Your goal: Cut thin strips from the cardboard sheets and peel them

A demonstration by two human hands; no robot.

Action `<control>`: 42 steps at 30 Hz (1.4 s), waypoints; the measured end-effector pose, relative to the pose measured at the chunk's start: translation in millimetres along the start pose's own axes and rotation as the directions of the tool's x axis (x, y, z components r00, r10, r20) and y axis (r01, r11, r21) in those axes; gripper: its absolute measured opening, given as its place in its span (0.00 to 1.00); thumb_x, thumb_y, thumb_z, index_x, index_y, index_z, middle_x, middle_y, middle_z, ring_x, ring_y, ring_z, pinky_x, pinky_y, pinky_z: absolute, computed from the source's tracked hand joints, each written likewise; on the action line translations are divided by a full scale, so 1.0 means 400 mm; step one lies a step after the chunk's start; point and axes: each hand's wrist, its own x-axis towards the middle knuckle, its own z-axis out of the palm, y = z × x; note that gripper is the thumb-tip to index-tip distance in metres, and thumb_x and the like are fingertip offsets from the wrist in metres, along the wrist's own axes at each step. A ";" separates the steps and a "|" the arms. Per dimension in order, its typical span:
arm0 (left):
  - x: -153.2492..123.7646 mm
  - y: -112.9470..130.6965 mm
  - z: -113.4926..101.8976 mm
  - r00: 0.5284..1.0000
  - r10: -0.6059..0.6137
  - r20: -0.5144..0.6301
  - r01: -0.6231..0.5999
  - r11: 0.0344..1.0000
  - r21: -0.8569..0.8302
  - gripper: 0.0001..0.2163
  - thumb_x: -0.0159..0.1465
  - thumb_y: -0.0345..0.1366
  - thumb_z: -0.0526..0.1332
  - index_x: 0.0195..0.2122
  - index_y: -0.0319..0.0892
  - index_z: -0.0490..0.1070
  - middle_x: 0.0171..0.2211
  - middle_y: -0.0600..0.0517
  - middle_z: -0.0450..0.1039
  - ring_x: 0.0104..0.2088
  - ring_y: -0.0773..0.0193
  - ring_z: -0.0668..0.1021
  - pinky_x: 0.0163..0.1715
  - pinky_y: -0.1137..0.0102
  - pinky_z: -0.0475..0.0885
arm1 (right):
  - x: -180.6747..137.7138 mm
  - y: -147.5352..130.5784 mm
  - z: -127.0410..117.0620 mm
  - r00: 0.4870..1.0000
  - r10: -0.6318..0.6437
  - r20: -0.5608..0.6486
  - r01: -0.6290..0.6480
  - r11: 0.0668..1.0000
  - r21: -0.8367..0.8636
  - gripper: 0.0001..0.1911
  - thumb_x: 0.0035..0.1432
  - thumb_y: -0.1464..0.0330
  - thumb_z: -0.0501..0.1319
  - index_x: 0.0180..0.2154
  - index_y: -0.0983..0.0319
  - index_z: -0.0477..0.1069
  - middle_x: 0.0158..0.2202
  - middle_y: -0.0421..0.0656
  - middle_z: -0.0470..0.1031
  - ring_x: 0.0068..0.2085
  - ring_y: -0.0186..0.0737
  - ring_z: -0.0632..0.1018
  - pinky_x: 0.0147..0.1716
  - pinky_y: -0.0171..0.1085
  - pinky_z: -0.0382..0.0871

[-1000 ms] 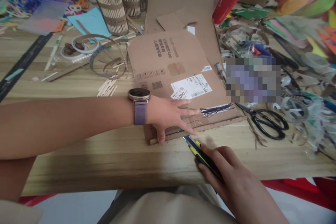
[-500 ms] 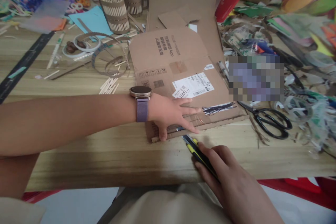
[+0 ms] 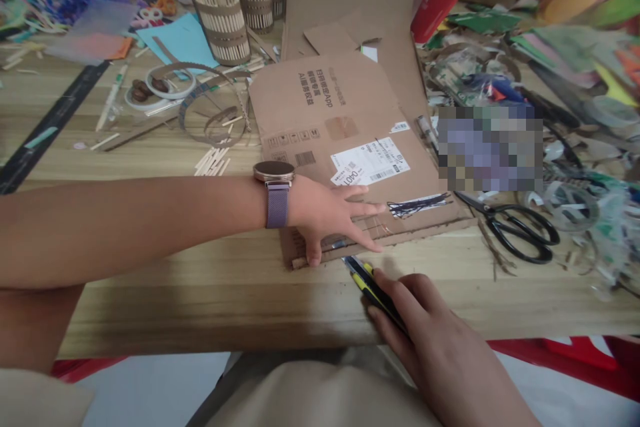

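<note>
My left hand, with a watch on its wrist, lies spread on a flattened cardboard sheet. Its thumb and fingertips press close to the sheet's near edge, where a narrow cardboard strip runs along. A white shipping label and a patch of dark scribble show on the cardboard. My right hand is closed round a black and yellow utility knife. The knife's blade points up and left and ends just at the cardboard's near edge; I cannot tell whether it touches.
Black-handled scissors lie right of the cardboard, beside cluttered scraps and tape rolls. A red bottle stands behind. Thin sticks, cardboard rings, white tape rolls and a stick-covered cylinder are at the left.
The view has shifted slightly. My left hand stays spread on the cardboard, and the utility knife in my right hand has moved very slightly left.
</note>
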 end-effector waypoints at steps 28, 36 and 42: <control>0.007 -0.017 0.007 1.000 0.004 0.025 -0.003 0.999 -0.040 0.45 0.42 0.43 0.75 0.63 0.63 0.60 0.72 0.61 0.35 0.69 0.41 0.35 0.66 0.50 0.38 | 0.015 -0.009 0.004 0.999 -0.035 0.007 0.034 0.996 0.081 0.19 0.69 0.59 0.48 0.55 0.59 0.64 0.37 0.44 0.71 0.22 0.35 0.77 0.14 0.32 0.70; 0.010 -0.027 0.012 1.000 0.007 0.001 -0.007 0.996 -0.084 0.45 0.40 0.41 0.77 0.61 0.65 0.62 0.71 0.64 0.37 0.70 0.44 0.36 0.66 0.52 0.39 | 0.018 -0.023 0.005 1.000 -0.030 -0.008 0.031 0.997 0.076 0.19 0.70 0.59 0.46 0.54 0.59 0.65 0.37 0.44 0.71 0.24 0.36 0.79 0.15 0.31 0.70; 0.005 -0.030 0.012 0.998 0.031 -0.056 -0.037 0.993 -0.109 0.35 0.50 0.42 0.73 0.60 0.62 0.65 0.71 0.60 0.44 0.70 0.45 0.40 0.66 0.52 0.43 | 0.029 -0.029 0.008 1.000 -0.011 -0.007 0.011 0.996 0.087 0.17 0.69 0.59 0.49 0.53 0.58 0.65 0.36 0.43 0.71 0.23 0.36 0.78 0.14 0.32 0.68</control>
